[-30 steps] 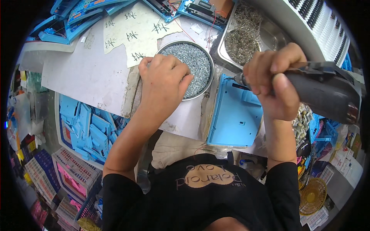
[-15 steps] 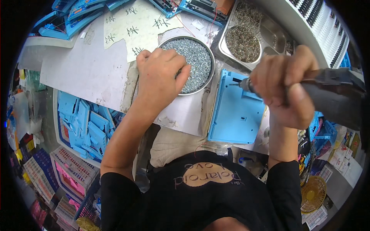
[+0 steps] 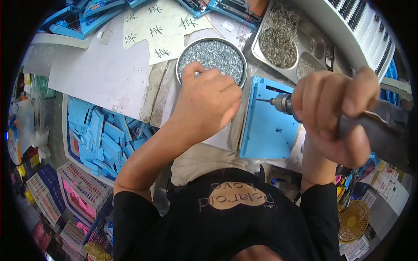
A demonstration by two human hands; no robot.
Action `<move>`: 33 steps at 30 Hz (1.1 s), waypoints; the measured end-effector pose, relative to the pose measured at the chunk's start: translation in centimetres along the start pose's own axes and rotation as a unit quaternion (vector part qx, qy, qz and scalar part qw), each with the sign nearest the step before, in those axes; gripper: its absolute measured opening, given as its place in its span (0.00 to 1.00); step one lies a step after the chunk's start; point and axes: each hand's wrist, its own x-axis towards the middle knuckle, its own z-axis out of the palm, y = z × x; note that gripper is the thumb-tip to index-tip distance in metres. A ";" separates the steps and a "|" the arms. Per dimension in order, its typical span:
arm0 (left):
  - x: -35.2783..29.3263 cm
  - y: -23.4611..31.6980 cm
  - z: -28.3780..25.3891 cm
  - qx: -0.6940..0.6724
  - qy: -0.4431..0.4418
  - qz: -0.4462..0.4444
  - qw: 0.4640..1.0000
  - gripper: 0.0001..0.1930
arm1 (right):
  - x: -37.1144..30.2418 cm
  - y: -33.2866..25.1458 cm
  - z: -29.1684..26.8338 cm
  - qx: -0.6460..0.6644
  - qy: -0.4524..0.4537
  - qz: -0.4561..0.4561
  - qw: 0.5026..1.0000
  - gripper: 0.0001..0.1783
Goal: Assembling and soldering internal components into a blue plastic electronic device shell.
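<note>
Gripping dark power driver (image 3: 383, 130) in right hand (image 3: 333, 113), bit (image 3: 264, 100) over blue panel (image 3: 266, 135) lying just right of bowl (image 3: 178, 65) full of screws (image 3: 213, 54). Left hand (image 3: 211, 102) half-curled by bowl's near rim, can't tell if it's pinching anything tbh.

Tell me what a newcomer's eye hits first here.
Probably the dark power driver in the right hand, its bit over the light-blue panel right of centre. Next, the round bowl of small silvery screws at upper centre, left hand over its near edge.
</note>
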 end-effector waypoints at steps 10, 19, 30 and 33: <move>0.9 1.9 -2.3 0.014 -0.046 0.089 0.995 0.02 | -1.5 -0.7 3.1 0.026 0.041 0.055 0.997 0.17; 0.7 1.8 -3.9 -0.037 -0.108 0.109 0.988 0.07 | -3.0 -1.6 4.1 0.020 0.059 0.098 0.993 0.17; -4.6 2.2 -1.5 -0.111 -0.023 -0.039 0.993 0.08 | -5.2 -0.5 5.3 -0.019 0.065 0.158 0.985 0.21; -5.2 2.8 -1.1 -0.119 -0.010 -0.019 0.993 0.08 | -5.4 -0.6 4.7 -0.078 0.014 0.169 0.982 0.20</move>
